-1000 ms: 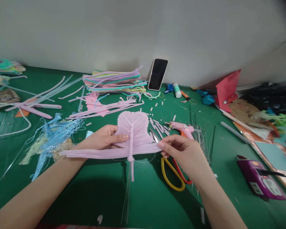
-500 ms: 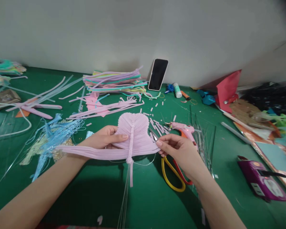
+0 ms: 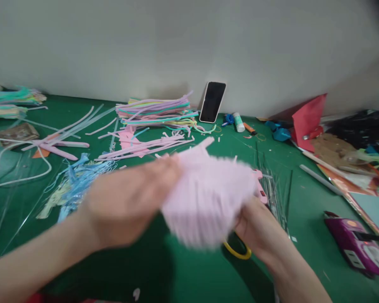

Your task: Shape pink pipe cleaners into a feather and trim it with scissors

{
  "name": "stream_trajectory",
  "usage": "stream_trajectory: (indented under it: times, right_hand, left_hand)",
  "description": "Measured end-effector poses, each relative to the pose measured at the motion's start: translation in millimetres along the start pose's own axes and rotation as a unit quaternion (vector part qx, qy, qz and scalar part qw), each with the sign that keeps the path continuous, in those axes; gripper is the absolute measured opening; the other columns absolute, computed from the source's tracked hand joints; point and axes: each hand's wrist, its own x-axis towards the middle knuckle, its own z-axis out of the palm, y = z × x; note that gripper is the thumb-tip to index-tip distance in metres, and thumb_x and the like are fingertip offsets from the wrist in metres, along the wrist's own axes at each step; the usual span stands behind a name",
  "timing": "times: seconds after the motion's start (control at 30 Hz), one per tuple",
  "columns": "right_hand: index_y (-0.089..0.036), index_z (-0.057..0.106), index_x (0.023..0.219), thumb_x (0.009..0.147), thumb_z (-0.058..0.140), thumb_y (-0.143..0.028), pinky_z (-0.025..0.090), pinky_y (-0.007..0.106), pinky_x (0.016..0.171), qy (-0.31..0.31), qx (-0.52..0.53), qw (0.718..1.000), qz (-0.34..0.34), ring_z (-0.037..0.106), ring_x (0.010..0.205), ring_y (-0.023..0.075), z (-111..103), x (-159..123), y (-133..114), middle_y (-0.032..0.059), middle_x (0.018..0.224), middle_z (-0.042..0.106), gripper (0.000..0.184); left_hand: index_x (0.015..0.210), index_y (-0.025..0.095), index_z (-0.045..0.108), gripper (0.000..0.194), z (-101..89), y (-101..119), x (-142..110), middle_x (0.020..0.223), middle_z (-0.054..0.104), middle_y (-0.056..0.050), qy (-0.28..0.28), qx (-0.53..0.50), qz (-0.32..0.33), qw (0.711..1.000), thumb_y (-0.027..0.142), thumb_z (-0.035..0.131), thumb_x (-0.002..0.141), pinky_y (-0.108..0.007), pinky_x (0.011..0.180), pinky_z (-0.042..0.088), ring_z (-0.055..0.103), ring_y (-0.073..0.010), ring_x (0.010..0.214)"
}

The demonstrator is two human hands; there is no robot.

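Note:
A fan-shaped lilac pipe-cleaner piece (image 3: 208,202) is held up in front of me, smeared by motion, its scalloped edge facing down. A short stub sticks up from its top. My left hand (image 3: 126,198), also blurred, is closed on its left side. Around its right edge is my right hand (image 3: 255,223), closed on it, with the fingertips hidden behind the piece. Below that hand, the yellow handle of the scissors (image 3: 240,253) shows on the green table; their blades are hidden. A pink glue gun (image 3: 260,191) lies partly covered just behind.
Bundled coloured pipe cleaners (image 3: 154,110) and a phone (image 3: 212,102) stand at the back. Blue tassels (image 3: 82,181) lie left, thin wires (image 3: 276,193) right. A purple device (image 3: 360,246) with a black cable sits far right, near red paper (image 3: 309,122).
The lilac piece has been flipped over, so its scalloped edge now points down and its stub up. My left hand has risen and turned. The view has shifted slightly.

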Motion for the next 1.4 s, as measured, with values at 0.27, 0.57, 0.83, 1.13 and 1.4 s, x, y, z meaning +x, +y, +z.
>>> stream_trajectory:
  times: [0.27,0.57,0.83,1.13,1.4]
  right_hand:
    - [-0.019,0.068,0.108,0.082,0.064,-0.05,0.051,0.04,0.097,0.055,-0.128,0.99,-0.025,0.067,0.105,0.0239,-9.5,5.5,26.0,0.0105,0.108,0.073,0.041]
    - [-0.024,0.074,0.094,0.088,0.059,-0.026,0.049,0.045,0.082,0.03,-0.549,0.774,-0.315,0.055,0.088,0.0248,-2.3,19.7,31.1,0.0086,0.096,0.063,0.016]
    - [-0.019,0.068,0.083,0.088,0.054,-0.013,0.048,0.045,0.082,-0.02,-0.603,0.724,-0.334,0.049,0.094,0.0262,-8.1,26.4,36.4,0.0113,0.103,0.057,0.015]
    - [-0.014,0.064,0.083,0.09,0.049,-0.01,0.046,0.044,0.086,-0.04,-0.632,0.704,-0.321,0.048,0.094,0.0254,-8.5,17.2,38.8,0.0127,0.102,0.055,0.017]
    - [-0.015,0.062,0.085,0.091,0.048,-0.009,0.045,0.042,0.085,-0.048,-0.625,0.714,-0.311,0.047,0.094,0.0248,-10.2,14.4,39.3,0.0117,0.101,0.055,0.016]
  left_hand:
    - [0.136,0.007,0.049,0.048,65.1,-80.8,-47.5,0.135,0.057,-0.02,-0.129,0.413,0.352,0.83,0.02,0.054,0.09,-0.047,0.112,0.037,0.048,-0.0323,0.13]
    - [0.146,0.004,0.032,0.072,84.8,-69.2,-42.3,0.151,0.035,-0.022,-0.143,0.389,0.238,0.879,0.054,0.04,0.094,-0.047,0.112,0.03,0.033,-0.0334,0.14]
    - [0.145,0.005,0.033,0.064,99.0,-77.3,-46.8,0.153,0.033,-0.02,-0.121,0.392,0.203,0.889,0.043,0.042,0.094,-0.046,0.113,0.024,0.027,-0.0322,0.142]
    - [0.148,0.008,0.028,0.067,99.5,-71.8,-43.6,0.156,0.031,-0.011,-0.133,0.4,0.178,0.889,0.037,0.045,0.09,-0.041,0.117,0.015,0.025,-0.026,0.143]
    - [0.149,0.008,0.024,0.07,109.9,-68.4,-44.6,0.158,0.027,-0.011,-0.123,0.416,0.156,0.887,0.03,0.04,0.084,-0.044,0.118,0.007,0.02,-0.0275,0.145]
